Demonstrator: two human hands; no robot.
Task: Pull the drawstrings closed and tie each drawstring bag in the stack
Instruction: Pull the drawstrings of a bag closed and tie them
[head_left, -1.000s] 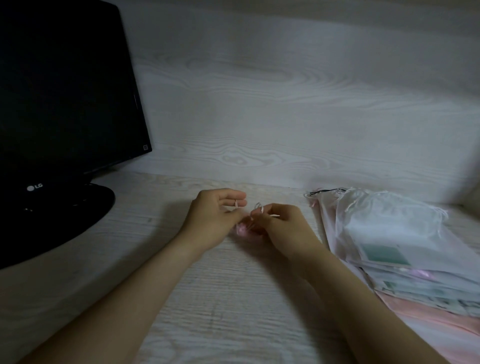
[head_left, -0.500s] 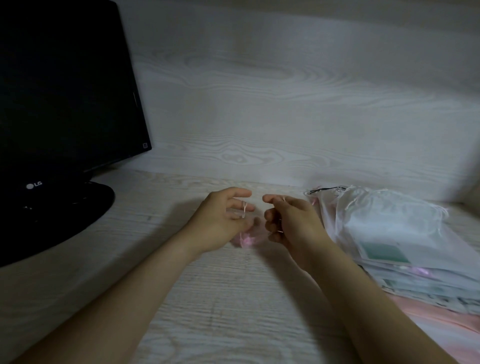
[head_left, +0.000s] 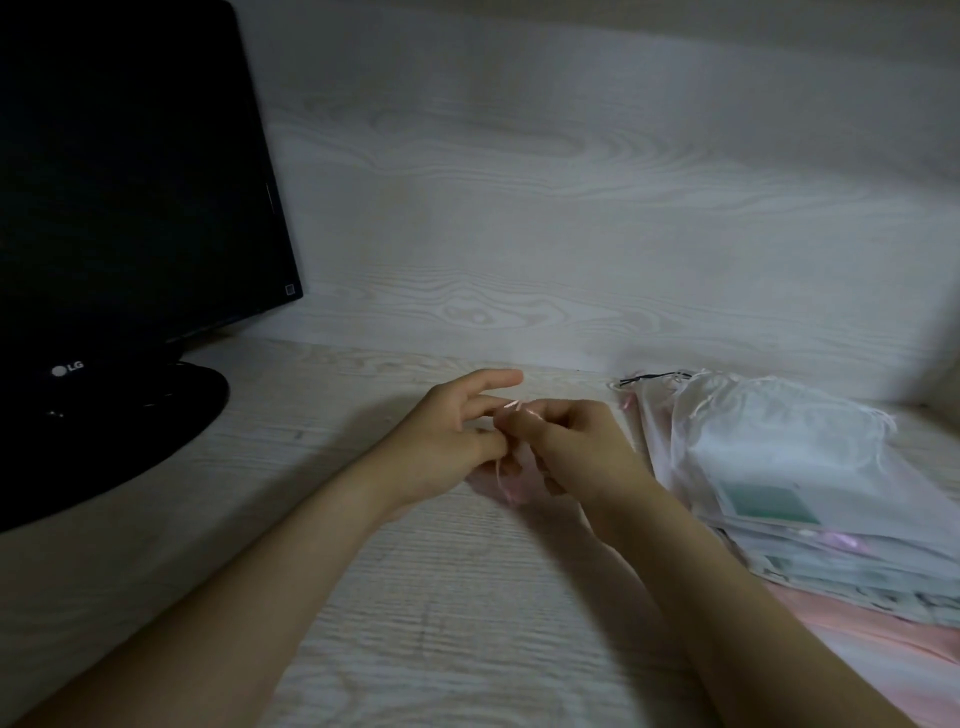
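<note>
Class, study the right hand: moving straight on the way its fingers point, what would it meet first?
Probably the left hand, just beyond the pink drawstring both pinch; depth is unclear.

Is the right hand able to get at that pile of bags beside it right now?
Probably yes: the stack of bags lies just beside the right hand with nothing between them. That hand and the left hand are pinching a pink drawstring, though, so it would need to let go first.

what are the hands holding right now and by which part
The left hand and right hand both pinch the pink drawstring by its loose lengths, just above the small pink bag. Whether either also grips the bag itself cannot be told.
</note>
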